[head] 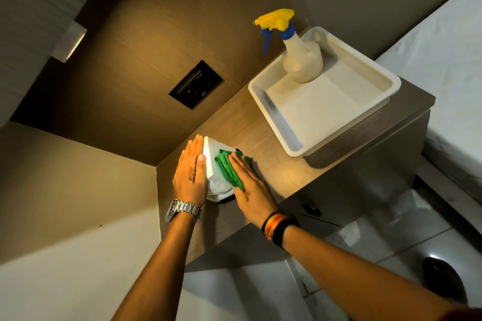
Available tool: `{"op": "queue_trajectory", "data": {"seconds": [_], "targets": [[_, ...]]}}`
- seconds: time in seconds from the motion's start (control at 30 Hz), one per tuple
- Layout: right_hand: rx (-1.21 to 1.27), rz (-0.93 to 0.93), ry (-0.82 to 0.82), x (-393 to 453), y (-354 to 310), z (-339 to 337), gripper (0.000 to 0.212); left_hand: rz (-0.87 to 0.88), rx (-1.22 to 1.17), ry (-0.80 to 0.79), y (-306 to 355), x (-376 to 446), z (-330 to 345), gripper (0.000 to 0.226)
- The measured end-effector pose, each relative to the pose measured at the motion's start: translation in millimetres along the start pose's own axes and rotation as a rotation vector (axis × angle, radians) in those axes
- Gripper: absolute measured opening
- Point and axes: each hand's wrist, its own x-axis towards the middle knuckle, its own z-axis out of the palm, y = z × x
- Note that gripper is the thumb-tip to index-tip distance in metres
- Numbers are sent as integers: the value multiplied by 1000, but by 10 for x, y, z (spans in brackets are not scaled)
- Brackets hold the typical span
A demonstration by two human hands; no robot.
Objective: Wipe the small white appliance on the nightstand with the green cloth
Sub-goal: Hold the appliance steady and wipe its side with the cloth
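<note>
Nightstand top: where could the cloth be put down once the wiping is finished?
Bare wood lies between the right hand and the white tray, out to the nightstand front edge. The tray floor before the spray bottle is free. The left corner around the appliance is crowded.

Left hand (pixel 190 173) covers white appliance's (pixel 212 164) 9 o'clock side; right hand (pixel 251 190) hides part of green cloth (pixel 229 168). Appliance type unclear. Wall panel (pixel 196 85) markings unreadable. Dark object (pixel 443 281) at 5 o'clock, unidentifiable.

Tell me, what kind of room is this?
Probably a bedroom, perhaps a hotel's: a nightstand stands beside a white-sheeted bed, with a wall socket in the wood panel behind.
</note>
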Motion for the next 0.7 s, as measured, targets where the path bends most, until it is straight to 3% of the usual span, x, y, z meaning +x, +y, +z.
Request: {"op": "queue_trajectory", "data": {"seconds": [0.17,0.27,0.47,0.7], "targets": [[134,107,-26,685,-162,-101,74,-25,21,-4,11,19,10,49],[195,29,-95,725,-340,-98,73,-42,10,-2,17,2,5,49],[137,-93,-126,30,-250,-155,72,15,57,-32,-9,26,-3,50],[66,28,-65,858,-203,-121,73,-12,48,-26,-34,38,7,49]]}}
